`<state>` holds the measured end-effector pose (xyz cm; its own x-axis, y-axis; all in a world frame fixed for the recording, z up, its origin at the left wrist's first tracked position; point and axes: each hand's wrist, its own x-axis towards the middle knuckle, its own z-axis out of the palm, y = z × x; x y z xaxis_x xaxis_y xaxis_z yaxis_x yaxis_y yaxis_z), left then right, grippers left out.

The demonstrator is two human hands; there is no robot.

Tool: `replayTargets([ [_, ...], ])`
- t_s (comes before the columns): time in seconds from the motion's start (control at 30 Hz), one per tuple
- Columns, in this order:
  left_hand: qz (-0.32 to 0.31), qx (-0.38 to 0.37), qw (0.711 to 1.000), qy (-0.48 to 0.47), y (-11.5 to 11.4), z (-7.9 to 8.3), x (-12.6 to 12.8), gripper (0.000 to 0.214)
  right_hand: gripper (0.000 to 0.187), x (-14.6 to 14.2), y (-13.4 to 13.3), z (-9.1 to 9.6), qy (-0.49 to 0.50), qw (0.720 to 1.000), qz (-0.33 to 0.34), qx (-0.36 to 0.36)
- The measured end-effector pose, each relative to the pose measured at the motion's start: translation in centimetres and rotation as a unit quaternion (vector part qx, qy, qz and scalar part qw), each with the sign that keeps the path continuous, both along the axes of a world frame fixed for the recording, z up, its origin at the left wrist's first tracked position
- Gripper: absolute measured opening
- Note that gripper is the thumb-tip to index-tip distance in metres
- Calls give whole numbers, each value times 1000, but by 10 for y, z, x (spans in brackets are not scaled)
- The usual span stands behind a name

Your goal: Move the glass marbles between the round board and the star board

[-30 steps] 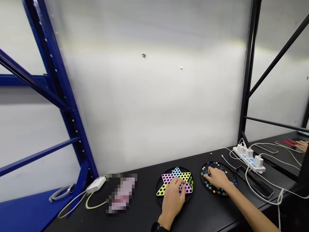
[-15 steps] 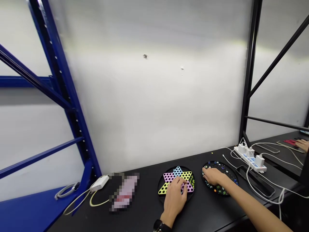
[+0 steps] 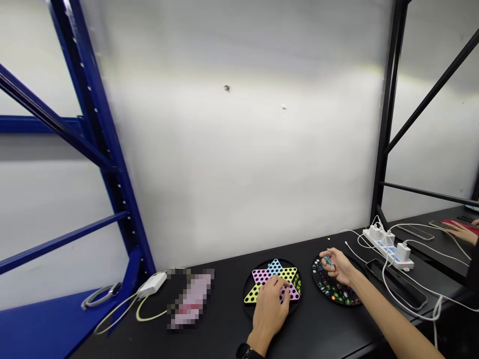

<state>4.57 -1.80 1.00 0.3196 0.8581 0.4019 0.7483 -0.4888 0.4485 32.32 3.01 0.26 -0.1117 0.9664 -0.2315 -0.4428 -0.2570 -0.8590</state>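
A star-shaped Chinese checkers board [image 3: 288,273] with pink, yellow and blue points lies in a round black tray. My left hand [image 3: 272,303] rests on its near half, fingers bent and thumb apart, covering part of the holes; I see nothing held in it. Above a second round black tray [image 3: 315,280], full of glassy marbles [image 3: 332,290], my right hand [image 3: 339,267] is raised with its palm turned up. Its fingers curl around several blue marbles [image 3: 328,260]. Green marbles [image 3: 298,283] show at the right side of the board.
Right of the marble tray lie a black phone [image 3: 396,283] and a white power strip [image 3: 389,248] with trailing cables. A white adapter [image 3: 152,284] and a blurred pink item [image 3: 194,299] lie to the left. Another person's hand [image 3: 462,231] is at the far right.
My right hand has lifted from the marble tray and turned its palm up, blue marbles now showing in its fingers. My left hand stays on the board.
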Motion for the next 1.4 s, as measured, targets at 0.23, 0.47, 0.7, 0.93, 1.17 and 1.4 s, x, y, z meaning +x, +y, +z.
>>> replayTargets([
  [0.23,-6,-6,1000,-9,0,0,0,21,16,-5,7,-12,-160,985,-59,13],
  [0.47,-7,-9,1000,-16,0,-1,0,21,22,-17,16,-21,-626,765,-34,148],
  [0.7,-17,-12,1000,-17,-1,2,1,22,13,-34,12,-25,-701,695,4,162],
  [0.93,-6,4,1000,-13,-2,0,1,19,26,-21,17,-12,-445,882,-103,118],
  [1.17,-3,0,1000,-8,-1,1,2,20,32,-21,1,-4,-567,803,-23,181],
  [1.4,-6,-1,1000,-4,-1,0,2,25,28,-44,-26,-12,-818,535,84,196],
])
